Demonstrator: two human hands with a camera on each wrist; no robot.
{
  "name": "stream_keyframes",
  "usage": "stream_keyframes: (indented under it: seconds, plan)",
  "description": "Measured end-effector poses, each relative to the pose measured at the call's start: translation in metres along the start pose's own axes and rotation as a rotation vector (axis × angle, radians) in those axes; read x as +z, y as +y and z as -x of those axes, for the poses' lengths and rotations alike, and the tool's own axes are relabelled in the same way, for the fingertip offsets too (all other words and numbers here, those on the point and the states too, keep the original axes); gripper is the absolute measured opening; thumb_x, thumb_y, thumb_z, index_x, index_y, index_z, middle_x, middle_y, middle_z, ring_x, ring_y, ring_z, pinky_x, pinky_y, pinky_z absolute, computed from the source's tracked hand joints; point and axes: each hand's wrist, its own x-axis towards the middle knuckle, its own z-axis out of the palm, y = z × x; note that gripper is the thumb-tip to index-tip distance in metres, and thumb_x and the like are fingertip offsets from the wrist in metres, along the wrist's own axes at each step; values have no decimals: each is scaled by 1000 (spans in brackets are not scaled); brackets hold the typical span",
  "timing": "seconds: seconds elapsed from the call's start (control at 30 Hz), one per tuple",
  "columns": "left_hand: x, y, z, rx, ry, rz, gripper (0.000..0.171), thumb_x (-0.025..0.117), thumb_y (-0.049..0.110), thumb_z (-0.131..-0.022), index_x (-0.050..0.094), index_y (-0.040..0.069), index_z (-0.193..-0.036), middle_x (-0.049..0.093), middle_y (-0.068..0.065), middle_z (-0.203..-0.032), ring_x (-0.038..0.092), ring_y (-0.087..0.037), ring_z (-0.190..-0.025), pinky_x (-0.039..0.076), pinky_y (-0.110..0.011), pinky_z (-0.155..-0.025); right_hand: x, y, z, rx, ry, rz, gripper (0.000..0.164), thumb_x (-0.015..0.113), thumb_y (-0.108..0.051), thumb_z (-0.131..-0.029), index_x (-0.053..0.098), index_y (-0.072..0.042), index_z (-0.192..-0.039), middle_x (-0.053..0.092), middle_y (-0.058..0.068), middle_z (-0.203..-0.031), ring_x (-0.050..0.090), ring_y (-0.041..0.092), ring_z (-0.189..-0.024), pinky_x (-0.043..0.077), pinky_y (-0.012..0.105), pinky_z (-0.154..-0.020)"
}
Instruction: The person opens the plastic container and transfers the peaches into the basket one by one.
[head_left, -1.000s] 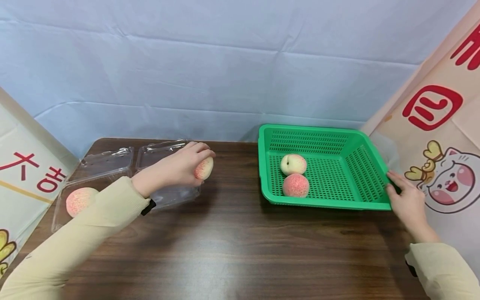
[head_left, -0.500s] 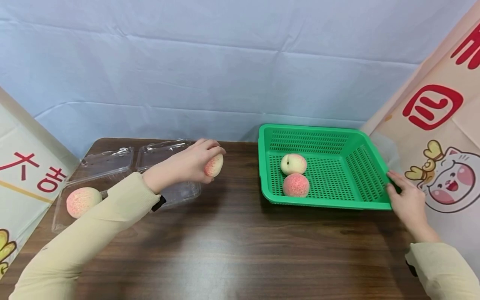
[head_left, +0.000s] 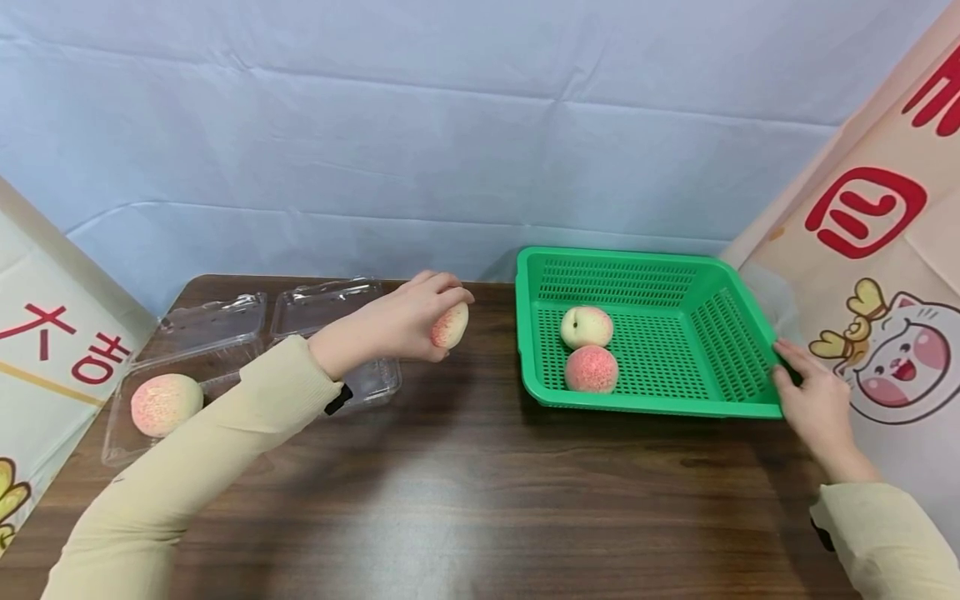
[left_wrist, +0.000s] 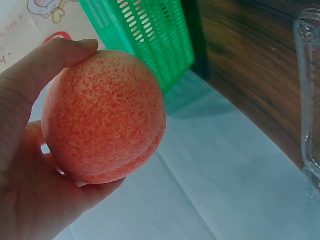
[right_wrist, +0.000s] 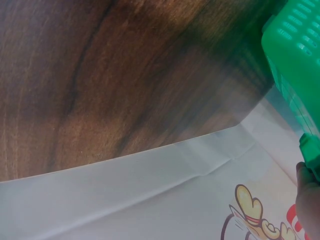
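My left hand (head_left: 405, 321) grips a pink-speckled peach (head_left: 452, 326) over the table, between the clear plastic containers and the basket. The left wrist view shows that peach (left_wrist: 105, 117) large, with the thumb on one side and fingers on the other. At the right end of the green plastic basket (head_left: 652, 404), my right hand (head_left: 816, 408) holds the rim. Two peaches lie against each other in the basket's left part, a pale one (head_left: 587, 327) behind a pinker one (head_left: 592, 369). Another peach (head_left: 167, 405) sits in the left clear container (head_left: 123, 454).
A second clear container (head_left: 382, 385) lies partly behind my left forearm; both have raised lids at the back. The brown wooden table (head_left: 480, 500) ends at a pale cloth backdrop (head_left: 420, 167). Printed cloths (head_left: 870, 333) hang at both sides.
My left hand has moved right with the peach, away from the clear containers toward the basket. The right hand, basket and other peaches have stayed in place.
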Motion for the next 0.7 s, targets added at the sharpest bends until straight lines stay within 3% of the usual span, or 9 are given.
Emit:
stream_keyframes:
  seconds: [0.7]
  plan:
    - [5, 13, -21, 42, 63, 21, 61, 73, 17, -65, 52, 6, -121, 47, -11, -119, 41, -28, -112, 40, -38, -90, -1, -1, -1, 11, -10, 10, 36, 46, -7, -90, 52, 6, -123, 48, 20, -129, 37, 38, -124, 22, 54, -101]
